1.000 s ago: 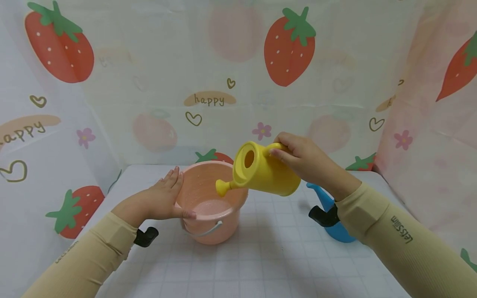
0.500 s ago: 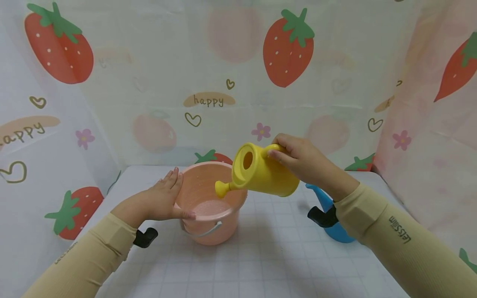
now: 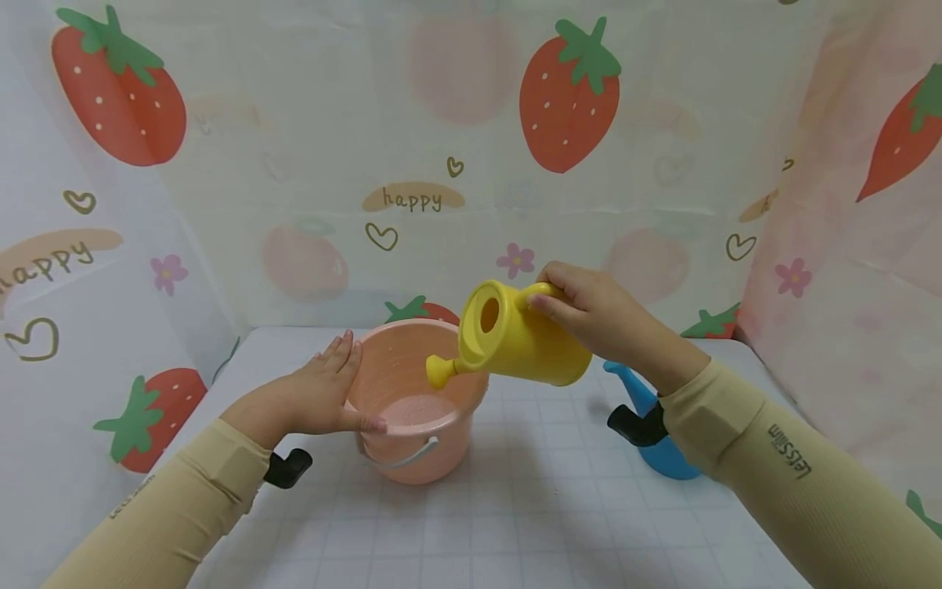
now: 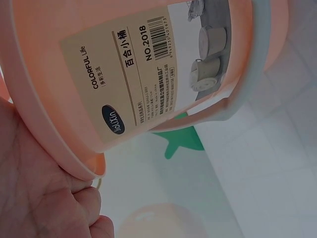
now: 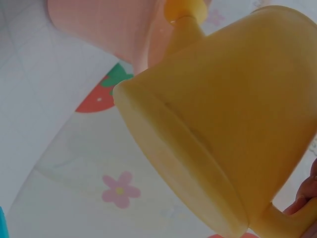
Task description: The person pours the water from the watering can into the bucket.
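Note:
My right hand [image 3: 592,309] grips the handle of a yellow watering can [image 3: 537,343], tipped to the left in the air. Its sprinkler head [image 3: 439,372] hangs over the opening of a pink bucket [image 3: 419,454]. The right wrist view shows the can's body [image 5: 237,99] from its base side, with fingers [image 5: 308,191] at the handle. My left hand [image 3: 312,394] rests on the bucket's left rim, fingers straight and thumb spread along the front. In the left wrist view the palm [image 4: 34,183] lies against the rim, beside a printed label [image 4: 143,74] on the bucket.
A blue watering can [image 3: 668,458] stands on the white gridded table [image 3: 471,532] at the right, partly hidden behind my right wrist and its black camera mount [image 3: 636,427]. The bucket's pale handle [image 3: 412,454] hangs down in front. Strawberry-printed curtains [image 3: 316,147] close the back and sides.
Both hands, the bucket and the tilted yellow watering can keep nearly the same places. Only tiny shifts of the whole head view show.

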Available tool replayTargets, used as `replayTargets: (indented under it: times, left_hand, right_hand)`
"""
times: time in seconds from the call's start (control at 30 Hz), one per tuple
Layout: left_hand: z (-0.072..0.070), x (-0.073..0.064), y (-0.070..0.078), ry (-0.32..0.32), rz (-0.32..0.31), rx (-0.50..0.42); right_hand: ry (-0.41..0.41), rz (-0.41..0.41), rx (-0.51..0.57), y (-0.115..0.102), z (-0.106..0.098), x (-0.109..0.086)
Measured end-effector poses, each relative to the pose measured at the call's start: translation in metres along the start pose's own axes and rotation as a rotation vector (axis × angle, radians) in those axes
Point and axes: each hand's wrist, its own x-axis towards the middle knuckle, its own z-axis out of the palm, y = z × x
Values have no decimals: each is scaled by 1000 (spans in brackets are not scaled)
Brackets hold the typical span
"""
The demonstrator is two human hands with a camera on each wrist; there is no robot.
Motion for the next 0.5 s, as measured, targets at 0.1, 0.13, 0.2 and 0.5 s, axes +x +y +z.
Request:
replayTargets:
  times: [0.1,0.13,0.2,0.5]
  left_hand:
    - [0,0,0,-4,-3,6]
    - [0,0,1,-6,-5,9]
    - [-1,0,1,-7,-7,16]
    - [-3,-1,2,-18,-7,28]
  right_hand:
    - [2,-5,-4,-1,-1,0]
    - [2,-6,-4,-1,-1,0]
    - [2,-10,-9,-2,-2,-1]
    - [0,-20,-31,-4,-3,-1]
